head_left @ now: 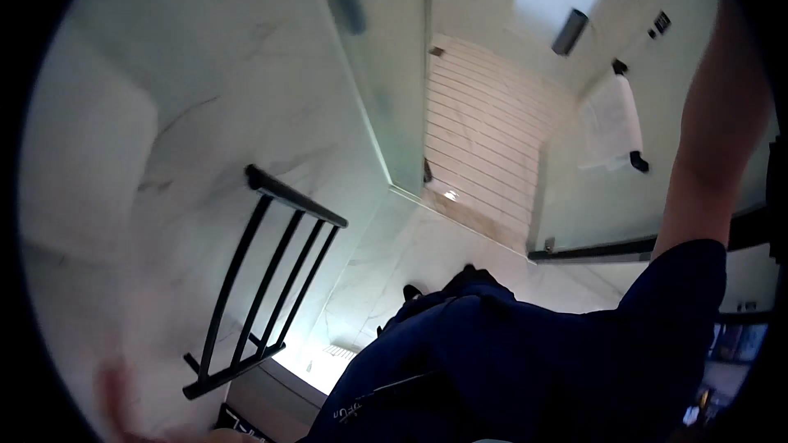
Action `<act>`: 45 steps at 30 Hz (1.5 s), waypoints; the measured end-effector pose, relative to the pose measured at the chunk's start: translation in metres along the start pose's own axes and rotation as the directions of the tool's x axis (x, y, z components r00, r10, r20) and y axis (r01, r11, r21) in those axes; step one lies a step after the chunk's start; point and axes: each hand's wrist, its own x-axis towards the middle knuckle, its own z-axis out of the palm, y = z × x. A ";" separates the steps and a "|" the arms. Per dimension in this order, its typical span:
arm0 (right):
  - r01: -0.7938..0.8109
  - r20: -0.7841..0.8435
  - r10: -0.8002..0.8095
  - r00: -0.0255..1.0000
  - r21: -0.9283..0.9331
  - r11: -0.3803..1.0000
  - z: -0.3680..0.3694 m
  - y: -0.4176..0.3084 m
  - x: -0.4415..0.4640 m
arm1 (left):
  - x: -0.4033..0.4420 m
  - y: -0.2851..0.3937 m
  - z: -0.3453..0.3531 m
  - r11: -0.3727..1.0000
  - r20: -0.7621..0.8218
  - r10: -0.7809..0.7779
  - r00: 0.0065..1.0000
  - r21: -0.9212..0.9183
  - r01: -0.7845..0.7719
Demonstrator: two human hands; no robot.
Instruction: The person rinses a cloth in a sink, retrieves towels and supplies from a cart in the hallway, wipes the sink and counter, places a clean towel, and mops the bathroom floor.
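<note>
My left hand (119,398) is a blur at the lower left, in front of the pale marbled wall. Its fingers are smeared, so what it holds, if anything, does not show. The nearest thing to it is a black wall-mounted towel rack (258,287) with several bars. On the other side, my bare right forearm (722,123) reaches up along the right edge, and its hand lies outside the picture. Beside that arm, a white towel (611,123) hangs on a black bar of a glass panel (587,205).
Below me is my dark blue shirt (525,353). Ahead, a shower floor (484,123) of pale strips lies past a low sill (476,226). A glass pane (402,74) stands at its left. A dark grey cylinder-like fixture (570,31) sits at the back.
</note>
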 end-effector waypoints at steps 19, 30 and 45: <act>-0.872 0.388 0.841 0.378 -0.155 0.463 0.297 0.404 -0.389 | 0.478 0.198 0.413 0.458 0.253 -0.123 0.960 -0.844 0.281; -0.914 0.121 0.937 0.329 -0.209 0.348 0.318 0.375 -0.385 | 0.604 0.106 0.568 0.774 0.349 -0.601 0.719 0.031 0.632; -0.946 0.074 0.968 0.239 -0.210 0.249 0.310 0.356 -0.355 | 0.619 0.104 0.614 -0.103 0.248 -0.904 0.347 -0.916 0.387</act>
